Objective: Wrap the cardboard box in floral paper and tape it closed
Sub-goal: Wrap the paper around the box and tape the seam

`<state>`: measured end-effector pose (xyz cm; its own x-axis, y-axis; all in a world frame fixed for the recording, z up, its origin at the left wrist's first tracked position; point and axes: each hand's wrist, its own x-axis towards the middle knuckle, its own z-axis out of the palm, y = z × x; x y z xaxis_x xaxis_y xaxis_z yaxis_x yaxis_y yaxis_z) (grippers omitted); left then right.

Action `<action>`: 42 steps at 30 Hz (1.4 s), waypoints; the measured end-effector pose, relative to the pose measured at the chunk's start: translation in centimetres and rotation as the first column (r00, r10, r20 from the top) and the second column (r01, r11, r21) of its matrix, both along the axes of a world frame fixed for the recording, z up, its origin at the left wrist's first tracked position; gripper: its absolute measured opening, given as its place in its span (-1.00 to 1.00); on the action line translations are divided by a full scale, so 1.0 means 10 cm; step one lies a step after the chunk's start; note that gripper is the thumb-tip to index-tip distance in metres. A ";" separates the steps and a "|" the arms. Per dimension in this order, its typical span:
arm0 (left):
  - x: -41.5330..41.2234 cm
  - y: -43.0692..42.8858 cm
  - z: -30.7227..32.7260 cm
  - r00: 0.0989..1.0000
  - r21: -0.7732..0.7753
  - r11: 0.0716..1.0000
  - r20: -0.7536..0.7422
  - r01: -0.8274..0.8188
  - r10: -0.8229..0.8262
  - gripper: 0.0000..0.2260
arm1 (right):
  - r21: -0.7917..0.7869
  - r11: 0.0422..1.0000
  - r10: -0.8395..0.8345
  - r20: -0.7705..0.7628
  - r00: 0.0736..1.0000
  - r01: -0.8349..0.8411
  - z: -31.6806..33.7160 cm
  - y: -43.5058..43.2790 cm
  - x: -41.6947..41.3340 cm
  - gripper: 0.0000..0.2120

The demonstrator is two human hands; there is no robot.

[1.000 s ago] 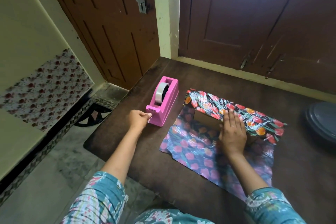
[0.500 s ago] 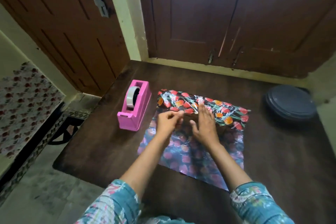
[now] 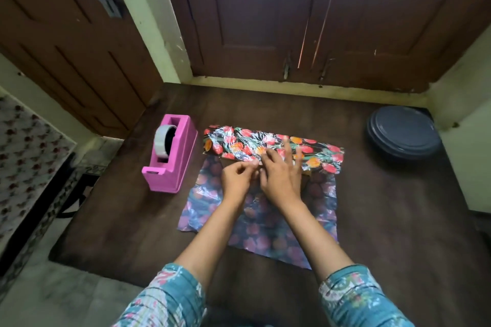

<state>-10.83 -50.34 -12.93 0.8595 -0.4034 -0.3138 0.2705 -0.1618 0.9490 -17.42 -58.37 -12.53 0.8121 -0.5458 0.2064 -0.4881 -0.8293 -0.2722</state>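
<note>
The floral paper [image 3: 265,223] lies spread on the dark table, pale underside up. Its far flap [image 3: 233,145] is folded toward me over the cardboard box, glossy flowers showing. Only a sliver of the box [image 3: 306,173] peeks out under the flap edge. My right hand [image 3: 281,175] presses flat on the flap with its fingers spread. Beside it, my left hand [image 3: 237,179] has curled fingers that pinch a small piece of clear tape at the flap edge; the tape is hard to make out. The pink tape dispenser [image 3: 172,164] stands to the left of the paper.
A dark round lid or stack of plates [image 3: 403,135] sits at the table's far right corner. Brown wooden doors and a pale wall close off the back. The table's left edge [image 3: 79,210] drops to a tiled floor.
My left hand has left the dispenser and come right to the flap edge beside my right hand. My right hand stays on the folded flap, fingers now spread. The view has turned left.
</note>
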 end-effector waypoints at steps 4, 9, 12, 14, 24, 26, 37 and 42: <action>0.00 -0.01 0.00 1.000 0.004 1.000 0.024 -0.001 0.001 -0.85 | 0.173 0.980 0.078 0.113 0.991 -0.096 0.00 -0.13 -0.05 -0.62; -0.04 -0.02 -0.05 1.000 0.024 1.000 0.012 0.001 -0.002 -0.82 | 0.198 0.957 0.194 0.106 0.975 -0.212 -0.13 -0.12 -0.21 -0.45; -0.06 -0.06 -0.04 1.000 0.025 1.000 -0.001 0.011 -0.011 -0.84 | 0.267 0.949 0.149 0.098 0.984 -0.170 -0.16 -0.13 -0.18 -0.40; -0.04 -0.08 -0.06 1.000 0.062 0.998 0.020 0.018 -0.019 -0.84 | 0.295 0.942 0.134 0.102 0.986 -0.158 -0.16 -0.12 -0.18 -0.40; 0.02 -0.09 -0.08 0.998 0.254 0.967 0.044 0.036 -0.049 -0.67 | 0.268 0.953 0.117 0.104 0.988 -0.141 -0.17 -0.11 -0.19 -0.36; 0.02 -0.08 -0.18 1.000 0.241 0.970 0.018 0.020 -0.025 -0.61 | 0.265 0.954 0.117 0.100 0.988 -0.140 -0.17 -0.11 -0.18 -0.35; -0.02 -0.01 -0.27 0.946 0.379 0.920 0.322 -0.099 -0.031 -0.64 | 0.240 0.957 0.151 0.071 0.986 -0.164 -0.13 -0.13 -0.20 -0.29; 0.08 0.05 -0.30 0.933 0.575 0.818 0.306 -0.024 -0.188 -0.62 | 0.235 0.957 0.156 0.082 0.984 -0.171 -0.13 -0.13 -0.20 -0.27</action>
